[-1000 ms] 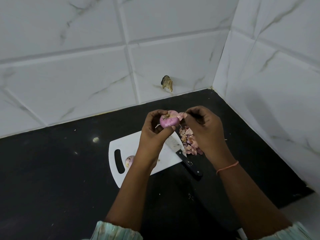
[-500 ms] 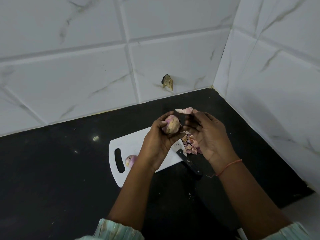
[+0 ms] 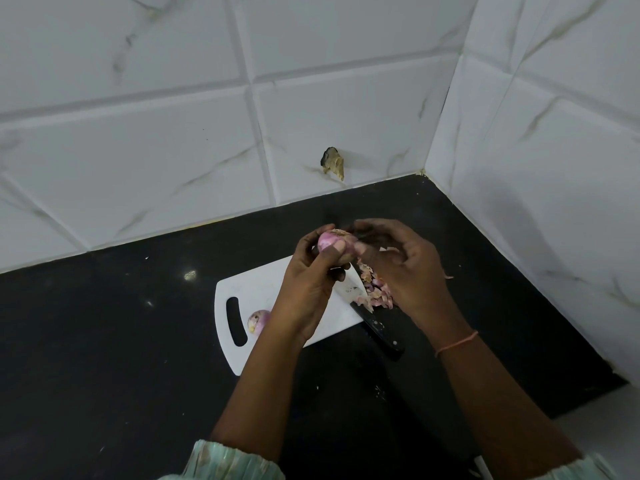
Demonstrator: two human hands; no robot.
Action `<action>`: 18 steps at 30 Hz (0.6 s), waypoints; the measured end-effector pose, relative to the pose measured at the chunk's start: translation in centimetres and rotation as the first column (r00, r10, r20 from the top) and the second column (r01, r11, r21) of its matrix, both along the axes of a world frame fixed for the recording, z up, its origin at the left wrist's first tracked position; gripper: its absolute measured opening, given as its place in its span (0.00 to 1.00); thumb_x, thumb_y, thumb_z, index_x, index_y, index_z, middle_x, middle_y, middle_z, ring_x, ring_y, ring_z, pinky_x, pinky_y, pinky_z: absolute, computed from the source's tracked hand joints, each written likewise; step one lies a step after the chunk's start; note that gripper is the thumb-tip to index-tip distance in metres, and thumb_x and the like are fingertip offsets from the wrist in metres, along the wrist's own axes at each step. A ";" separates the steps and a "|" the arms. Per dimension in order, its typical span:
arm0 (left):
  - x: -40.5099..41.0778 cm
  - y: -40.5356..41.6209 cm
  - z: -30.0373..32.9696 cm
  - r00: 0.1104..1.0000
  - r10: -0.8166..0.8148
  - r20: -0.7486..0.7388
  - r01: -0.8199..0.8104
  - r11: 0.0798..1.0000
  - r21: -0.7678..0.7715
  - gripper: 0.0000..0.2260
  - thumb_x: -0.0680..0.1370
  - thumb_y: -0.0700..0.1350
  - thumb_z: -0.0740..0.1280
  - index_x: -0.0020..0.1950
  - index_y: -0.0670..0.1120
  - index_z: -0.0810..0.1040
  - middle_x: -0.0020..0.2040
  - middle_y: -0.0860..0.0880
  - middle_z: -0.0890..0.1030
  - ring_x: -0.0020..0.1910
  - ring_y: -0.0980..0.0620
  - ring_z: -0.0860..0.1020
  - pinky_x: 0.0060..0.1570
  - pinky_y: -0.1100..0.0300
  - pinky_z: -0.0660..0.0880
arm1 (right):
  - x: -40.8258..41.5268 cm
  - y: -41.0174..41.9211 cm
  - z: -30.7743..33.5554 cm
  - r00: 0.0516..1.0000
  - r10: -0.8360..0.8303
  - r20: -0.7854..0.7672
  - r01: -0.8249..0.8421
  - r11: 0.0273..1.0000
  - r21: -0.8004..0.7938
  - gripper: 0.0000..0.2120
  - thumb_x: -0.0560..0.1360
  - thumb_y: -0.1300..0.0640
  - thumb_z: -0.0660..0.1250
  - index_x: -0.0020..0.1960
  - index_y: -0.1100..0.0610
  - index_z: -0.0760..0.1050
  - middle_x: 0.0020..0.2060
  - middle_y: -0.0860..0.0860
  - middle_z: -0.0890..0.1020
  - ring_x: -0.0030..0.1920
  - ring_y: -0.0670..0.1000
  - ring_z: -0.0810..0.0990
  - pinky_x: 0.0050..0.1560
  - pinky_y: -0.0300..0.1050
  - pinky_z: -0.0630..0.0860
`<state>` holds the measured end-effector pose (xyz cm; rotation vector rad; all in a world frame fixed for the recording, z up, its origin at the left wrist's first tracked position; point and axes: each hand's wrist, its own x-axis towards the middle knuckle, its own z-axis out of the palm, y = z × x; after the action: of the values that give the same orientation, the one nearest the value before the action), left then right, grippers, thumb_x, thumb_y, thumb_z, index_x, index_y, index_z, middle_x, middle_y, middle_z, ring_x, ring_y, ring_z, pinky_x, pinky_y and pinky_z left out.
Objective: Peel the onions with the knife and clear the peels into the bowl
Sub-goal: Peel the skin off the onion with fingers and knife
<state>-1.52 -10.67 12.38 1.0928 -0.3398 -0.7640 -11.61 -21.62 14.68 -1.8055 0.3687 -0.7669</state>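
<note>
My left hand (image 3: 308, 278) grips a small pink onion (image 3: 330, 241) above the white cutting board (image 3: 263, 289). My right hand (image 3: 398, 265) is against the onion's right side, its thumb and fingertips curled at the papery skin on top; whether they pinch it is hard to see. A pile of pink peels (image 3: 375, 289) lies at the board's right edge, partly under my right hand. The black-handled knife (image 3: 377, 329) lies across the board's right corner, blade toward the peels. A second onion (image 3: 258, 320) rests on the board near its handle slot. No bowl is in view.
The board sits on a black counter (image 3: 121, 358) in a corner of white marble-patterned tiles. A chipped hole (image 3: 333, 162) marks the back wall. Small peel scraps (image 3: 379, 391) lie on the counter in front of the board.
My right hand pulled a strip of peel up off the onion, then came back against it. My left hand turned the onion slightly, staying above the board.
</note>
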 end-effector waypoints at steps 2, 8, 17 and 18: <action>0.1 0.1 0.0 1.000 -0.013 0.006 0.013 0.999 -0.030 0.22 0.74 0.47 0.70 0.67 0.44 0.75 0.55 0.46 0.80 0.47 0.53 0.78 0.44 0.59 0.74 | 0.3 0.0 -0.1 1.000 -0.012 0.001 0.012 0.988 -0.157 0.10 0.73 0.57 0.72 0.54 0.52 0.80 0.51 0.46 0.82 0.54 0.44 0.81 0.53 0.35 0.78; 0.2 0.3 0.3 0.998 -0.024 0.050 0.026 0.999 -0.036 0.19 0.76 0.49 0.68 0.65 0.44 0.77 0.48 0.48 0.81 0.45 0.54 0.77 0.42 0.61 0.73 | 0.6 -0.4 -0.3 0.996 -0.051 0.075 0.073 0.940 -0.334 0.05 0.73 0.59 0.72 0.49 0.57 0.82 0.43 0.45 0.80 0.47 0.41 0.80 0.50 0.31 0.76; 0.2 0.4 0.2 0.997 -0.041 0.069 0.041 0.999 0.001 0.17 0.78 0.50 0.67 0.65 0.44 0.79 0.55 0.44 0.81 0.51 0.46 0.72 0.43 0.60 0.72 | 1.6 -0.5 -0.6 0.995 -0.090 -0.035 0.061 0.872 -0.486 0.02 0.78 0.64 0.67 0.50 0.62 0.77 0.46 0.48 0.75 0.47 0.38 0.75 0.48 0.27 0.71; 0.2 0.4 0.2 0.996 -0.049 0.070 0.049 0.999 0.006 0.17 0.80 0.50 0.66 0.65 0.44 0.79 0.55 0.44 0.81 0.51 0.48 0.73 0.43 0.60 0.71 | 1.6 -0.5 -0.8 0.994 -0.095 -0.050 0.059 0.870 -0.490 0.02 0.79 0.64 0.65 0.50 0.62 0.76 0.46 0.48 0.74 0.47 0.38 0.74 0.48 0.27 0.71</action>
<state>-1.29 -10.24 12.56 1.1202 -0.4264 -0.7712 -9.97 -22.07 13.87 -2.3110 0.3129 -0.9104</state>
